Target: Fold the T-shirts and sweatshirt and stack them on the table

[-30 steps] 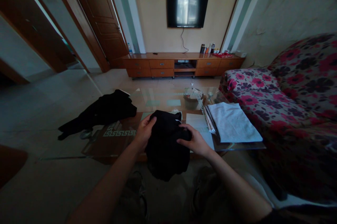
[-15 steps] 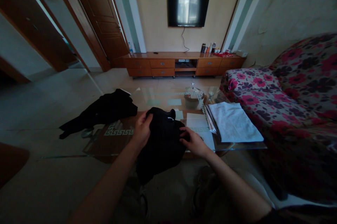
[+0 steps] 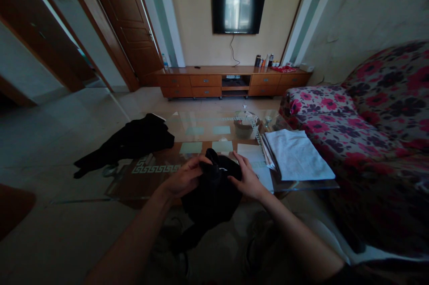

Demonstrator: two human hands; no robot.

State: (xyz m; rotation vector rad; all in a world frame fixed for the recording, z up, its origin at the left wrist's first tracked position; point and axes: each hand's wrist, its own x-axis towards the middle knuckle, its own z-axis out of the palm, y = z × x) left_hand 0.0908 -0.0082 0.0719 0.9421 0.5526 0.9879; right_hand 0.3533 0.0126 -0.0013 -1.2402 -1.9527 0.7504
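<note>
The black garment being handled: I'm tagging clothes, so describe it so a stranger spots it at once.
Find the glass coffee table beside the floral sofa. At its near edge, a bunched black garment hangs between the left hand and right hand. The other black garment lies untouched at the table's left.

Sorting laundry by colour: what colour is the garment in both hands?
Black; the head view shows the garment held by the left hand and right hand.

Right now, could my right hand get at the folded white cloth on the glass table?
Probably yes: the folded white cloth lies just beside the right hand with nothing between them, though that hand is gripping the black garment.
</note>
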